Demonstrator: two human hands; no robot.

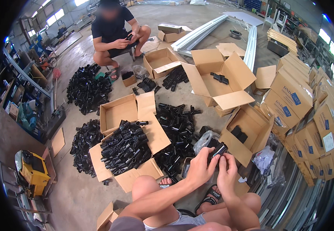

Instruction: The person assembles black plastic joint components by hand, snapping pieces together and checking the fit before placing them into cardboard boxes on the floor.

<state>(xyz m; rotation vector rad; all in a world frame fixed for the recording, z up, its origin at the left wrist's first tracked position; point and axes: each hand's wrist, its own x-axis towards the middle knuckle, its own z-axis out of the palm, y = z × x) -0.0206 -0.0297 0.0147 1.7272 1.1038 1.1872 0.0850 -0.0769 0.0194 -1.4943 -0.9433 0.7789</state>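
Observation:
A small black tubular plastic fitting (221, 148) is up in front of my knees, its round end facing up and right. My left hand (201, 167) pinches it from the left side. Closed at its lower right end are the fingers of my right hand (227, 169), which partly hide it. Just beyond my hands stands an open carton (257, 133) with a few black pieces in it. To the left, an open box (155, 133) is heaped with similar black fittings (124, 148). Another dark pile (176, 133) lies between that box and my hands.
Across the piles a co-worker (115, 34) sits with a small black part in both hands. A large open carton (213, 90) stands ahead. Stacked closed cartons (290, 94) and long metal profiles (290, 208) line the right. More black piles (88, 90) lie left.

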